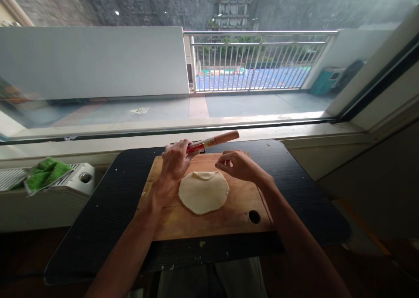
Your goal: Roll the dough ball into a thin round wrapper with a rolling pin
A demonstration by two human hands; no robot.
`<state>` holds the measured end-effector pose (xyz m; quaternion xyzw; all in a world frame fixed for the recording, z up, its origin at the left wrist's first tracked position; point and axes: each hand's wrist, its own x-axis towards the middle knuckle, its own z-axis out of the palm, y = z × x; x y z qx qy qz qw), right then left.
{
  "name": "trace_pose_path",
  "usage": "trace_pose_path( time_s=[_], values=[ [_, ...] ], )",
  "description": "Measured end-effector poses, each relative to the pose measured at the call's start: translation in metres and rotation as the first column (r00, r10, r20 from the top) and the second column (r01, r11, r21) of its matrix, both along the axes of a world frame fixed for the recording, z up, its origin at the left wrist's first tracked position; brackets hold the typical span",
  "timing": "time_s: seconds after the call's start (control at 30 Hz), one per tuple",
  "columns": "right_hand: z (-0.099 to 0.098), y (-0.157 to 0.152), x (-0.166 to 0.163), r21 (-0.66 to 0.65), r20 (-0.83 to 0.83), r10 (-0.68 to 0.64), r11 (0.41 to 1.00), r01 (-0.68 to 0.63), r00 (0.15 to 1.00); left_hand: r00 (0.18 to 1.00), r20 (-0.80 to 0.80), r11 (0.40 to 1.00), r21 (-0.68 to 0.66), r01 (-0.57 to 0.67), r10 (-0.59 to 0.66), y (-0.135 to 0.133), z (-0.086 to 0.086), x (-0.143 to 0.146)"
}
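Observation:
A round, flat sheet of dough [203, 195] lies on a wooden cutting board [209, 228], its far edge folded over in a small flap. My left hand [178, 156] is closed around a pinkish-tan stick with red printed wrapping [212, 141]; its far end points up to the right, and I cannot tell its exact kind. Part of a dark red item shows beneath that stick. Just right of the dough's far edge, my right hand [235, 163] hovers with curled fingers, thumb and forefinger close together. Whether anything small is between them is hidden.
The board rests on a black table [108, 206] with scattered crumbs, against a window sill [255, 132]. At left, a green cloth [49, 173] lies on a white unit [70, 188]. Beyond the glass are a balcony and a metal railing [252, 64].

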<state>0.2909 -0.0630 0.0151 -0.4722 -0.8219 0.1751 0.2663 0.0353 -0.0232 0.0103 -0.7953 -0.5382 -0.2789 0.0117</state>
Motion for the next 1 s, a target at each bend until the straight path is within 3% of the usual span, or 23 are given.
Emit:
trace_pose_path(
  time_s=[0.13,0.23,0.3,0.4,0.5,0.6,0.7,0.83,1.0],
  values=[
    [0.034,-0.017,-0.001,0.289,-0.111,-0.153,0.94,0.179,0.982,0.988,-0.116,0.994,-0.044,0.095,-0.1,-0.021,0.012,-0.007],
    [0.041,-0.027,-0.006,0.366,-0.015,-0.174,0.915,0.167,0.985,0.96,-0.173,0.975,-0.072,0.209,-0.219,-0.044,0.011,-0.011],
    [0.031,-0.031,-0.01,0.3,0.101,-0.162,0.946,0.125,0.982,0.946,-0.174,0.961,-0.098,0.26,-0.274,-0.057,0.003,-0.013],
    [0.002,-0.039,-0.014,0.174,0.275,-0.153,0.979,0.107,0.949,0.93,-0.195,0.95,-0.108,0.294,-0.31,-0.07,-0.014,-0.017],
    [-0.026,-0.047,-0.019,0.189,0.351,-0.191,0.973,0.131,0.917,0.926,-0.215,0.95,-0.074,0.302,-0.311,-0.074,-0.03,-0.022],
    [-0.035,-0.052,-0.027,0.279,0.387,-0.229,0.952,0.123,0.893,0.94,-0.218,0.965,-0.07,0.252,-0.262,-0.068,-0.036,-0.023],
    [-0.029,-0.047,-0.035,0.291,0.437,-0.279,0.943,0.158,0.855,0.95,-0.272,0.986,-0.107,0.13,-0.155,-0.052,-0.034,-0.018],
    [-0.017,-0.016,-0.038,0.241,0.467,-0.312,0.945,0.22,0.827,0.948,-0.315,0.99,-0.14,-0.011,-0.034,-0.021,-0.03,-0.008],
    [-0.01,0.029,-0.034,0.062,0.504,-0.246,0.966,0.25,0.828,0.935,-0.35,0.98,-0.201,-0.008,-0.064,0.015,-0.029,-0.005]
  ],
)
